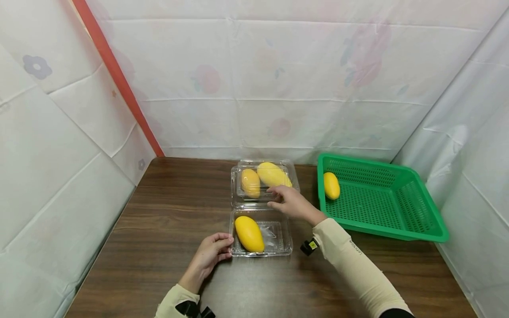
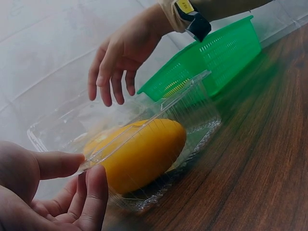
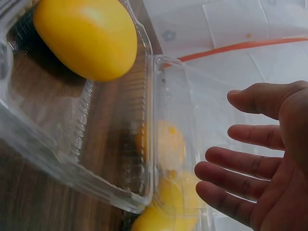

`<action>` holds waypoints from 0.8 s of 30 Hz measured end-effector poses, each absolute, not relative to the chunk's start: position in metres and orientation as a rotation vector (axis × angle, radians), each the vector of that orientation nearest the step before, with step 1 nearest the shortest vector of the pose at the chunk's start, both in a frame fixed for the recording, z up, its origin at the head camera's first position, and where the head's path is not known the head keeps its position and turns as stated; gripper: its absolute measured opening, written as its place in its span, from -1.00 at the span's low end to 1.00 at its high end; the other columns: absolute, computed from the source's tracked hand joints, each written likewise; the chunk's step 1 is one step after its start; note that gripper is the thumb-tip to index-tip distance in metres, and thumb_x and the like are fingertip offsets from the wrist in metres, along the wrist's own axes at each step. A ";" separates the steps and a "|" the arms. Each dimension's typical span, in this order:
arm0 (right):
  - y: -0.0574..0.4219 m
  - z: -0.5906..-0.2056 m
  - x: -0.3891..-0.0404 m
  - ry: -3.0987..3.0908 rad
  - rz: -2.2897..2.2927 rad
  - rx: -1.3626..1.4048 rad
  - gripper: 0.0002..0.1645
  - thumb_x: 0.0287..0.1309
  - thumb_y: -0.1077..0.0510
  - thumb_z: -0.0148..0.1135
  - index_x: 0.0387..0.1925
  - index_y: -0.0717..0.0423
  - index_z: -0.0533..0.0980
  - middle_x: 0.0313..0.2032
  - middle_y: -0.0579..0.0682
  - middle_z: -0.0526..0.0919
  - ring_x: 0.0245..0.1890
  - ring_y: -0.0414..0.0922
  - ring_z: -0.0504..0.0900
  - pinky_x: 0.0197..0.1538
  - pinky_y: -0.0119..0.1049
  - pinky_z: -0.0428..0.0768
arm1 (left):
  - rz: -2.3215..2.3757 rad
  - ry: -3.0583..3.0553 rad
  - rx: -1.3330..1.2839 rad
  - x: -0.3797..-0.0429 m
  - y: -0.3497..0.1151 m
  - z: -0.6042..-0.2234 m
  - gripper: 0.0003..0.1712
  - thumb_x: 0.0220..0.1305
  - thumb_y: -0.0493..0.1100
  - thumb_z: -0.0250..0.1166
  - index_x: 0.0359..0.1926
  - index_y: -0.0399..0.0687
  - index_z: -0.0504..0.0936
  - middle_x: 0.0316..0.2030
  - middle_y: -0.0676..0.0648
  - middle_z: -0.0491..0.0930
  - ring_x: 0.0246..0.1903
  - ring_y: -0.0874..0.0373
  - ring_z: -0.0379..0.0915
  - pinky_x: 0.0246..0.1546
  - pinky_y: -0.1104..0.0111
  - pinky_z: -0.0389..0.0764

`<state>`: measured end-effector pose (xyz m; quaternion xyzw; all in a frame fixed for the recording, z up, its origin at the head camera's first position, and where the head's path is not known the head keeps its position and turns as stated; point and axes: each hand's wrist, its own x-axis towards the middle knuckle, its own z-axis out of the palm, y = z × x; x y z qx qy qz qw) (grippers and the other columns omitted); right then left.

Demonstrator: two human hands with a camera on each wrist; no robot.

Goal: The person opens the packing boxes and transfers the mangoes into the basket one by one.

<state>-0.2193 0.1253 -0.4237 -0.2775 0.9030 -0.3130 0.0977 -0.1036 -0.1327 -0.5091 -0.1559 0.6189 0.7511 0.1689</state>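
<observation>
A clear plastic clamshell box lies near the middle of the table, holding one yellow mango at its left side. My left hand pinches the box's left rim between thumb and fingers, seen closely in the left wrist view. The box's clear lid is folded back on the far side. Two mangoes show behind and through the clear plastic, apparently in another box. Over the lid's right part hovers my right hand, fingers spread and holding nothing; whether it touches the lid is unclear.
A green plastic basket stands at the right of the table with one mango at its left end. Patterned white sheets hang behind and on both sides. The wooden table extends left of the boxes.
</observation>
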 end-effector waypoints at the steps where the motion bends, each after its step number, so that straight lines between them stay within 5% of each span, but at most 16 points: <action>1: 0.124 -0.425 -0.219 2.665 -0.931 -0.836 -0.51 0.26 0.10 0.26 0.17 0.21 0.47 0.03 0.21 0.61 -0.07 0.04 0.62 0.01 -0.07 0.61 | 2.135 1.760 -0.443 -0.104 -0.133 -0.509 -0.83 0.29 -0.27 0.26 -0.15 -0.30 0.52 -0.43 0.03 0.51 -0.49 0.24 0.45 -0.42 0.45 0.64; 24: 0.099 -0.441 -0.200 2.586 -0.741 -0.925 -0.42 0.25 0.00 0.28 0.22 0.15 0.44 0.07 0.09 0.60 -0.01 -0.02 0.61 0.04 -0.11 0.61 | 2.124 1.756 -0.455 -0.104 -0.133 -0.508 -0.81 0.30 -0.27 0.26 -0.13 -0.30 0.52 -0.42 0.03 0.52 -0.47 0.24 0.46 -0.42 0.45 0.64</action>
